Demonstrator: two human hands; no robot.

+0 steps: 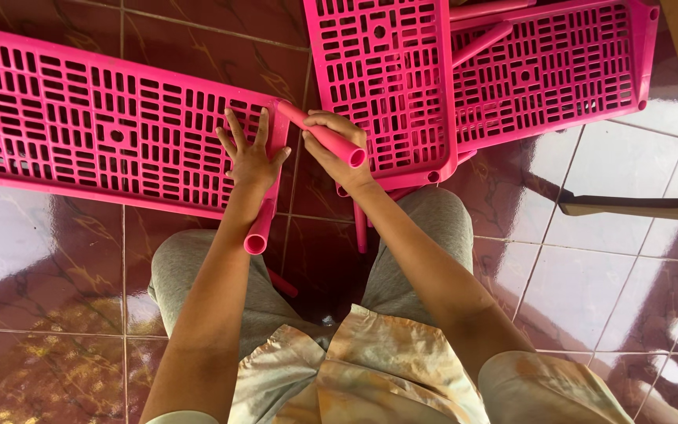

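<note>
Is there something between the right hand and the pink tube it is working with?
No. The right hand already grips the pink tube directly at the corner of the pink shelf panel, where the left hand presses flat.

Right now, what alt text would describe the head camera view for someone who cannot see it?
A seated person's right hand grips a pink plastic tube at the corner of a pink slotted shelf panel, which the left hand presses flat. Two more pink panels lie on the glossy tiled floor.

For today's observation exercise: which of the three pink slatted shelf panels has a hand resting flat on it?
The left panel: the left hand lies spread on its right end. The other two lie upper right.
</note>
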